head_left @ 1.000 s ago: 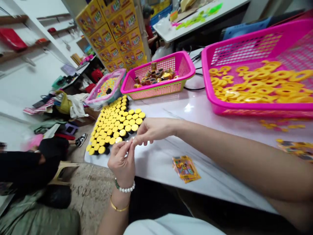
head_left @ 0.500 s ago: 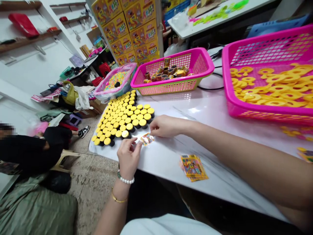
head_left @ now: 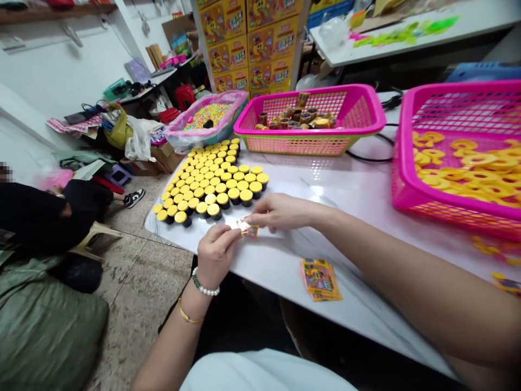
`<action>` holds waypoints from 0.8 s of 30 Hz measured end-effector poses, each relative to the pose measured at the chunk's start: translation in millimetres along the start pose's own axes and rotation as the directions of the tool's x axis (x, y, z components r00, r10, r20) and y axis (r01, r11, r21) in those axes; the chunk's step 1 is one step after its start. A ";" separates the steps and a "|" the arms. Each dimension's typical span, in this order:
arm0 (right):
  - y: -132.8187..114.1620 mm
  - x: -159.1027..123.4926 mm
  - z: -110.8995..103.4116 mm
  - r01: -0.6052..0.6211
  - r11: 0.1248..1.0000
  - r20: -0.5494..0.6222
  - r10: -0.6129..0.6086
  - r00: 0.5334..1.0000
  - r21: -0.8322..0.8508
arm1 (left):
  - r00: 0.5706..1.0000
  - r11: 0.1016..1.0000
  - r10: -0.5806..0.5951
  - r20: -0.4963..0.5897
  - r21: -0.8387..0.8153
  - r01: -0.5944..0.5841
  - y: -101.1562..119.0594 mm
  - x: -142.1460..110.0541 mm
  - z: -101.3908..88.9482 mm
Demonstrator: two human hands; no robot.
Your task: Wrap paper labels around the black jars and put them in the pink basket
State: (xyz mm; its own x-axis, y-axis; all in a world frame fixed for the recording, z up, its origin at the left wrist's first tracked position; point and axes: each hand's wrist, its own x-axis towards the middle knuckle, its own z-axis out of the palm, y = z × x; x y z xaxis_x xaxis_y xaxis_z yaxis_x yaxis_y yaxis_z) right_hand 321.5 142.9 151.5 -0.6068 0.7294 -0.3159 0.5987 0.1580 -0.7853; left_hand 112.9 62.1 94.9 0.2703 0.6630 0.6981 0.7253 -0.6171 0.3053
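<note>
The left hand (head_left: pixel 218 252) is pinching the small card (head_left: pixel 249 232) between thumb and fingertips, closing narrowly on its near left side. The right hand (head_left: pixel 281 210) is bending over from the other side, its fingers drawn close together and touching the card's far edge; glare is washing out that spot, so I cannot tell whether they are gripping it or only resting on it. The card is sitting between the two hands, close over the white table (head_left: pixel 345 190), just in front of the yellow-lidded pots (head_left: pixel 211 185), which are standing upright in a tight cluster. A bracelet (head_left: pixel 205 288) is circling the left wrist.

Nearer the person, a stack of cards (head_left: pixel 321 279) is lying on the table, below the right forearm in the view. Behind the pots, a lined tub (head_left: pixel 183 130) is holding many-coloured beads (head_left: pixel 208 115). Beside it, a pink basket (head_left: pixel 301 144) is holding short brown tubes (head_left: pixel 295 118), and at the right a larger basket (head_left: pixel 402 163) is holding yellow rings (head_left: pixel 480 174). Printed boxes (head_left: pixel 268 46) are standing stacked beyond, and a person in black (head_left: pixel 30 217) is sitting at the far left.
</note>
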 end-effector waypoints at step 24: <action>-24.2 -2.5 45.5 0.336 0.843 -0.364 -0.183 0.913 0.419 | 0.533 0.218 -0.823 0.198 -0.756 0.617 34.3 -3.6 -15.0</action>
State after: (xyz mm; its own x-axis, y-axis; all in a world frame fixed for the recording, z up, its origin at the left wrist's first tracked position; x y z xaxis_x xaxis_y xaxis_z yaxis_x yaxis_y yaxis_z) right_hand 284.7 106.9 147.1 -0.4737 0.8793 0.0495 0.0819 0.0999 -0.9916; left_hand 127.4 32.3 112.5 -0.3278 0.9447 -0.0075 -0.1534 -0.0454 0.9871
